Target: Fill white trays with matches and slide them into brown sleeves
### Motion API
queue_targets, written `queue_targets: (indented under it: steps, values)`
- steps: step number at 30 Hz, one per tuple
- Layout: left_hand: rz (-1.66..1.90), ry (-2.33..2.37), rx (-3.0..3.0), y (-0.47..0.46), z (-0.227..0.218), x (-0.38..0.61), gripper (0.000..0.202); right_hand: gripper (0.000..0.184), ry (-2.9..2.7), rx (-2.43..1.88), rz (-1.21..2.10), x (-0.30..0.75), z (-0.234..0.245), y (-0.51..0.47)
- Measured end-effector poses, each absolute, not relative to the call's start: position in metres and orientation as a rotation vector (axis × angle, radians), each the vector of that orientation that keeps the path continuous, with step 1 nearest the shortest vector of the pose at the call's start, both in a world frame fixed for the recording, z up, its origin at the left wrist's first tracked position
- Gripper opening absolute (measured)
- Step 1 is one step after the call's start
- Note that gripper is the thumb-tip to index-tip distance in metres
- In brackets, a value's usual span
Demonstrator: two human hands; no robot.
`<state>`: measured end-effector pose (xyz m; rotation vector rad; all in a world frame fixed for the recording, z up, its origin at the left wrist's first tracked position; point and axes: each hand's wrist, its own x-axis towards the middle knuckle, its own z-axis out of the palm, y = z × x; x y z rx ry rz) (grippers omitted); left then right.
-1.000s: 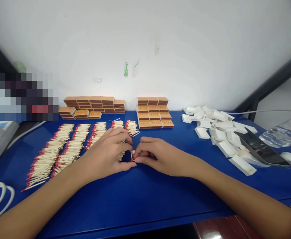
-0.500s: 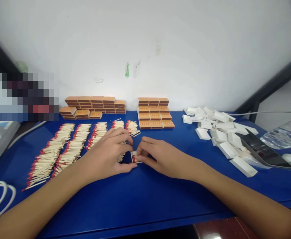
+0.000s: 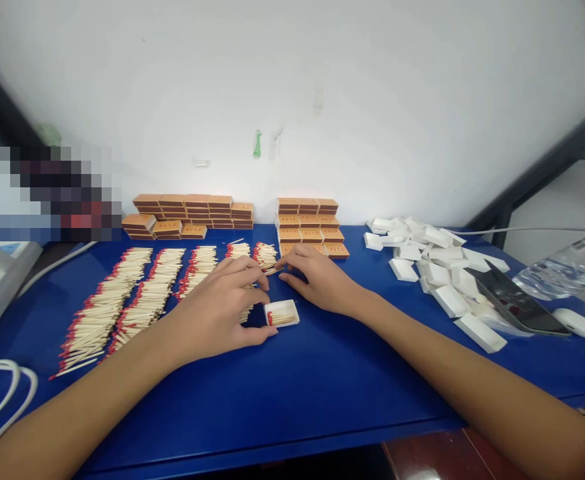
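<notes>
A small white matchbox tray (image 3: 283,313) with a few red-tipped matches in it lies on the blue table (image 3: 322,373). My left hand (image 3: 220,310) is curled beside it, with the thumb and forefinger at the tray's left end. My right hand (image 3: 320,280) reaches past the tray to the rightmost heap of matches (image 3: 264,255), its thumb and forefinger pinched together at the heap's edge. Rows of loose matches (image 3: 137,293) spread out to the left.
Orange matchboxes are stacked by the wall in a left pile (image 3: 192,215) and a right pile (image 3: 308,223). A heap of white trays (image 3: 437,260), a phone (image 3: 515,300), a white mouse (image 3: 575,323) and a plastic bag (image 3: 565,273) lie right. White cables (image 3: 2,393) lie left.
My right hand has left the white tray and moved up and away to the match heap. The tray now lies uncovered. My left hand has stayed in place.
</notes>
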<state>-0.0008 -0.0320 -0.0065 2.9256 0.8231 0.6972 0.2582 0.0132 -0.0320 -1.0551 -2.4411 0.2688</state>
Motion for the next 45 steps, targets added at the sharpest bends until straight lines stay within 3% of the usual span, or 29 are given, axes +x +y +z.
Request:
queue_targets:
  steps: [5, 19, 45]
  values:
    - [0.689, 0.825, 2.917, -0.032, -0.007, -0.001, 0.025, 0.006, -2.440, -1.079, 0.273, 0.257, -0.028, 0.012]
    - [0.683, 0.836, 2.924, -0.032, -0.007, -0.002, 0.025, 0.010, -2.480, -1.260, 0.331, 0.279, -0.011, 0.000]
    - [0.681, 0.844, 2.916, -0.030, -0.006, -0.003, 0.024, 0.007, -2.452, -1.142, 0.363, 0.269, -0.024, 0.001]
